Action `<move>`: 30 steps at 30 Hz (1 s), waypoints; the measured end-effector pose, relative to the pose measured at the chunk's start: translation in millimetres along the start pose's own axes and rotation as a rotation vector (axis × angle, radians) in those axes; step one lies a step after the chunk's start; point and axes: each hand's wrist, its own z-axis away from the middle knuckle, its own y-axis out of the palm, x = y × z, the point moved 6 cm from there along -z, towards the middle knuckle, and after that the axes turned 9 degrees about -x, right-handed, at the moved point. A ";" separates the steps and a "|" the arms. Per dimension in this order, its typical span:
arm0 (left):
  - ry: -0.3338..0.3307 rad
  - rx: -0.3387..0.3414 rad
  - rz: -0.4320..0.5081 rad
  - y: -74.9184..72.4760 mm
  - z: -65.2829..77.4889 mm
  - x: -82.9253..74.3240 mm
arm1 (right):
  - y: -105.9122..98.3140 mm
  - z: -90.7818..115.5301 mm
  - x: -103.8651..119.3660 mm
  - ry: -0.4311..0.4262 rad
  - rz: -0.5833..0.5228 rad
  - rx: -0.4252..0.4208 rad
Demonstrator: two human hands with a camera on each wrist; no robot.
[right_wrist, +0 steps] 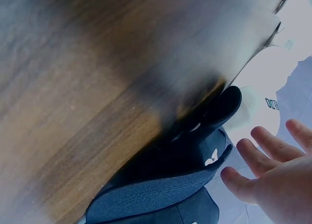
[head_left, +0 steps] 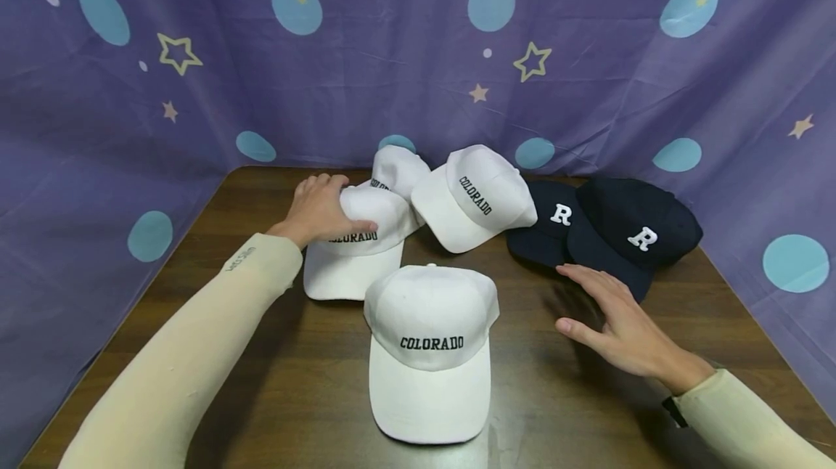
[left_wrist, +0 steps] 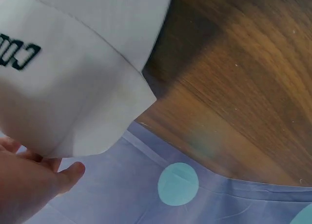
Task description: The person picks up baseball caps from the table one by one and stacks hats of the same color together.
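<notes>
My left hand (head_left: 320,209) grips the crown of a white cap (head_left: 355,269) at the left, with the thumb across its front. Part of the black COLORADO lettering is hidden by the thumb. In the left wrist view, the fingers (left_wrist: 70,174) meet that cap's crown edge. Nearest to me a white COLORADO cap (head_left: 431,353) sits upright, its brim toward me. My right hand (head_left: 620,327) hovers with fingers spread, holding nothing, just in front of a navy cap (head_left: 636,229) with a white R. Another navy R cap (head_left: 545,226) lies partly beneath that one.
Behind the gripped cap stands a white cap (head_left: 400,168), partly covered. A tilted white COLORADO cap (head_left: 486,189) lies between it and the navy caps. The brown wooden table (head_left: 313,396) backs onto a purple curtain (head_left: 392,77) with stars and blue spots.
</notes>
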 end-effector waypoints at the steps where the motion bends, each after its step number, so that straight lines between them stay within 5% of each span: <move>1: -0.013 -0.001 0.004 -0.6 0.4 1.7 | 0.1 0.0 0.2 -0.001 0.001 0.000; 6: -0.074 0.003 0.030 -0.8 2.4 7.4 | 0.0 0.5 0.6 -0.002 0.006 0.002; 12: -0.066 -0.002 0.035 -8.8 1.9 13.5 | -1.1 1.2 1.5 0.000 0.008 0.001; 18: -0.127 -0.019 0.154 -23.2 1.9 29.4 | -2.1 1.1 1.5 -0.003 0.011 -0.001; 30: -0.232 -0.047 0.294 -40.9 4.1 36.9 | -1.7 0.6 1.1 -0.010 0.015 -0.005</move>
